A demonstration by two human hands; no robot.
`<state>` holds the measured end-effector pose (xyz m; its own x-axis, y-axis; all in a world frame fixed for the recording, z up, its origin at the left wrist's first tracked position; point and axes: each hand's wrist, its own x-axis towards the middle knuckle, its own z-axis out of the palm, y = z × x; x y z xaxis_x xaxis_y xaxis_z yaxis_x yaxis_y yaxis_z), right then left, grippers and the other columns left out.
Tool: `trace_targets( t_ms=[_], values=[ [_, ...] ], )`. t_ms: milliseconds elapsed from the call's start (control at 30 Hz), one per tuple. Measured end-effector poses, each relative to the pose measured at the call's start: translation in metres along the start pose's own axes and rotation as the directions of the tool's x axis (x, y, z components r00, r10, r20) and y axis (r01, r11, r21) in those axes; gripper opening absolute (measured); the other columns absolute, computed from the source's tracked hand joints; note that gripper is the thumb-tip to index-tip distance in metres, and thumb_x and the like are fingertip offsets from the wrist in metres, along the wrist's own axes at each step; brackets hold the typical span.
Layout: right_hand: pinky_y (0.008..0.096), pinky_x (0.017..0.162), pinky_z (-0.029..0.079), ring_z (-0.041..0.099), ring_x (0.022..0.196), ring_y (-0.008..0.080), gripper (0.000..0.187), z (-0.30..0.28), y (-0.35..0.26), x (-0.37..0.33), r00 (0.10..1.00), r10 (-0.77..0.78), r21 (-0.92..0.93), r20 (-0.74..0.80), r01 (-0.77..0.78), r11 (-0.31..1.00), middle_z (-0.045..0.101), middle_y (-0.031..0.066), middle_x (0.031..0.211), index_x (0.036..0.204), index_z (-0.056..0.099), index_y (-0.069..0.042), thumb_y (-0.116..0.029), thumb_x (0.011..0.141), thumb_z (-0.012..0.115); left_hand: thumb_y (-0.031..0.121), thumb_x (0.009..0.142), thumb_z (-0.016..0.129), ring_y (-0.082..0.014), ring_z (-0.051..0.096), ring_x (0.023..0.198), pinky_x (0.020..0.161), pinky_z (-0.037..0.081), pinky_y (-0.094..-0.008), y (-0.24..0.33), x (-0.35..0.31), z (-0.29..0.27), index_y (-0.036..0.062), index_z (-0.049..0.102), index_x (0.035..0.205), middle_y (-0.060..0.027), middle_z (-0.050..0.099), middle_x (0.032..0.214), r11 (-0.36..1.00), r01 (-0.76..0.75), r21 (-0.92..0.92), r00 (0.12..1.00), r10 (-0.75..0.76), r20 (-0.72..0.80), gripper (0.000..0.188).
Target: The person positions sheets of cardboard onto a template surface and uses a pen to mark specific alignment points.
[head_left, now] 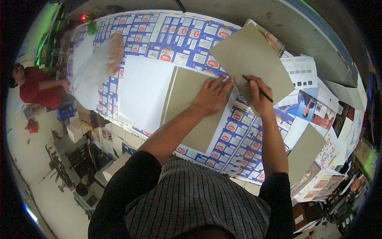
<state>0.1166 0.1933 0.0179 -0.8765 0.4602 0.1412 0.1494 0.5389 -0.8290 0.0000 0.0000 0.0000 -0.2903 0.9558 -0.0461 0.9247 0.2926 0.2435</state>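
Note:
My left hand (214, 95) lies with its fingers stretched out on a grey-brown board (195, 129), near that board's upper right corner. The board rests on a white sheet, whose margin shows along its right and lower edges. A thin dark pen (267, 96) is gripped in my right hand (259, 95), one end pointing up and left past the fingers. That hand is over the lower edge of a second grey-brown board (252, 49), which lies tilted at the upper right. Whether the pen touches the board, I cannot tell.
Blue printed sheets (179, 34) cover the table. Large white paper (143, 89) and a crumpled translucent plastic sheet (93, 65) lie to the left. Printed papers (312, 105) and another board piece (306, 153) are at right. A person in red (41, 87) is at far left.

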Motion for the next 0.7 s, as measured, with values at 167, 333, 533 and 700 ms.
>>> trace_targets(
  t_ms=[167,333,533,700],
  values=[
    [0.0354,0.062,0.052,0.067,0.067,0.0307,0.011,0.011,-0.012,-0.011,0.982,0.179,0.179,0.058,-0.186,0.966,0.066,0.0159,0.079,0.087,0.063,-0.004,-0.013,0.091,0.067,0.02,0.095,0.05,-0.0268,0.039,0.139,0.114,0.026,-0.0472,-0.001,0.001,-0.005,0.0021,0.028,0.151,-0.0095,0.043,0.151,1.0,-0.002,-0.022,0.997,0.0,-0.078,0.063],
    [0.0421,0.063,0.052,0.064,0.068,0.0351,0.012,0.015,-0.009,-0.009,0.992,0.108,0.03,0.07,-0.11,0.993,0.065,0.0159,0.079,0.089,0.064,-0.006,-0.017,0.089,0.069,0.02,0.095,0.049,-0.0267,0.04,0.138,0.114,0.026,-0.047,0.0,0.002,-0.007,0.0025,0.029,0.151,-0.0094,0.044,0.15,1.0,0.008,-0.014,0.997,-0.009,-0.073,0.062],
    [0.0469,0.066,0.05,0.061,0.071,0.0368,0.012,0.015,-0.016,-0.007,0.999,-0.008,-0.054,0.048,0.01,0.998,0.065,0.0129,0.079,0.088,0.064,-0.008,-0.018,0.086,0.07,0.021,0.095,0.049,-0.0257,0.04,0.139,0.114,0.026,-0.0461,0.002,0.002,-0.008,0.0033,0.031,0.15,-0.0087,0.046,0.148,0.999,0.035,-0.016,0.998,-0.036,-0.042,0.06],
    [0.0475,0.066,0.049,0.059,0.068,0.0384,0.014,0.013,-0.013,-0.007,0.996,-0.006,-0.165,0.094,0.022,0.986,0.063,0.0137,0.075,0.087,0.062,-0.009,-0.021,0.085,0.069,0.022,0.096,0.049,-0.0249,0.04,0.138,0.114,0.026,-0.0455,0.004,0.003,-0.006,0.0032,0.034,0.149,-0.0077,0.047,0.147,1.0,0.028,-0.01,0.997,-0.029,-0.065,0.059]
  ],
)
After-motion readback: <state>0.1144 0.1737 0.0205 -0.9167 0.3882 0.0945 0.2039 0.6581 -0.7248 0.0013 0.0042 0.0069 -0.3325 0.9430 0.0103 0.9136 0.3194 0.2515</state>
